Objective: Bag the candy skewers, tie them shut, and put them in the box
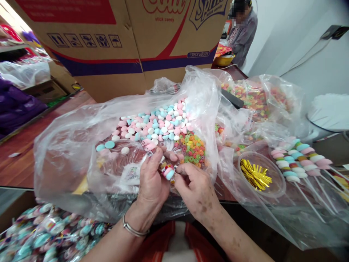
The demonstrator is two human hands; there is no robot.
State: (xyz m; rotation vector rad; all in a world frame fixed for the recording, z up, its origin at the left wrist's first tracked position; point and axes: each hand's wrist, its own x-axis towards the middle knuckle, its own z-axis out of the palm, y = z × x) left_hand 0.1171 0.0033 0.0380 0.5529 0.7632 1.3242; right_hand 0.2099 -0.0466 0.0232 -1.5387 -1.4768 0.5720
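Note:
A candy skewer (pixel 168 172) with pink, blue and coloured pieces sits between my two hands, seemingly in a clear wrapper. My left hand (pixel 155 178), a metal bracelet at its wrist, is closed around it with the thumb up. From the right, my right hand (pixel 196 189) pinches at its near end; the fingertips partly hide what they grip. Just beyond lie loose pink, white and blue candies (pixel 160 122) and a heap of small ring gummies (pixel 192 148), on a clear plastic sheet (pixel 68 145).
To the right are a round tub (pixel 280 189) of gold twist ties (pixel 255 175) and several candy skewers (pixel 301 160) on white sticks. A large carton (pixel 109 80) stands behind. Bagged gummies (pixel 253 96) lie back right. Wrapped candies (pixel 49 233) fill a box lower left. Another person (pixel 242 40) works beyond.

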